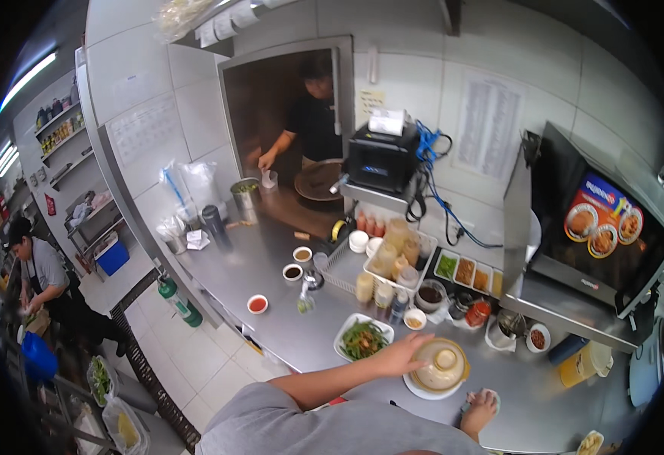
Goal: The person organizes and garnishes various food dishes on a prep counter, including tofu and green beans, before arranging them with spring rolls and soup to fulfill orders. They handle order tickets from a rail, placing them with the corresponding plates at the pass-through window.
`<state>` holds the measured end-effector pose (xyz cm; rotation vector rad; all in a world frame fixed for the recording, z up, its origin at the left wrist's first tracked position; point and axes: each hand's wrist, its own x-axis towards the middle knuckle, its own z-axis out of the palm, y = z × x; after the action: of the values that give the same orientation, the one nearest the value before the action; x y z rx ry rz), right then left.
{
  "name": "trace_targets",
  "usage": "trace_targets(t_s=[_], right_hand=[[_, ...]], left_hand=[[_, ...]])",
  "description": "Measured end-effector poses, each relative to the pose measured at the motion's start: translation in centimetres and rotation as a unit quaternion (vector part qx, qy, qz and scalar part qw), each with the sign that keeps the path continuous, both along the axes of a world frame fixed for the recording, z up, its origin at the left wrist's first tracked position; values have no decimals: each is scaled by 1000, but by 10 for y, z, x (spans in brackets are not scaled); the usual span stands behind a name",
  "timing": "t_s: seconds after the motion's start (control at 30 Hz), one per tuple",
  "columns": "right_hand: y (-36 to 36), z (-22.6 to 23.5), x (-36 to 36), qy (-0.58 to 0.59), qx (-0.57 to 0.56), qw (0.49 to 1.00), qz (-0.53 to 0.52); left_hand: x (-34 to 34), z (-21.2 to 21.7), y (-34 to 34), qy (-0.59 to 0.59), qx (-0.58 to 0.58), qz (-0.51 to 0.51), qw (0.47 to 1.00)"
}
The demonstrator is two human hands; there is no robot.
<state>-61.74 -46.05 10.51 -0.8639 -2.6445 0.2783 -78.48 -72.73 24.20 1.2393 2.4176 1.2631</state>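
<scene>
A beige lidded clay pot (440,367) sits on a white plate (432,394) near the counter's front edge. My left hand (399,356) reaches in from the left, fingers stretched out against the pot's side, not wrapped round it. To the right of the pot, my right hand (481,412) is closed on a folded pale cloth (491,397) at the steel surface. A square white dish of green leafy vegetables (365,339) stands just left of the pot. Behind the pot is a small white bowl with light-brown contents (415,320).
Sauce bottles fill a white basket (339,267) behind. Dipping bowls, one with red sauce (258,304), stand leftward. A yellow-filled jug (584,364) is at right, below a raised black panel (594,227). One co-worker (313,114) is beyond the hatch, another (44,277) far left.
</scene>
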Motion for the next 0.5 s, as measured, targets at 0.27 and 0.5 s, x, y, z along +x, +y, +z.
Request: trace_targets(t_s=[0.27,0.5], right_hand=[[12,-41,-24,146,-121,978,-90],[-59,-21,-36,144,160,966,-143]], left_hand=[[-17,-14,-164,-110,-23,0,994],[-32,-26,-231,-143,29,53,988]])
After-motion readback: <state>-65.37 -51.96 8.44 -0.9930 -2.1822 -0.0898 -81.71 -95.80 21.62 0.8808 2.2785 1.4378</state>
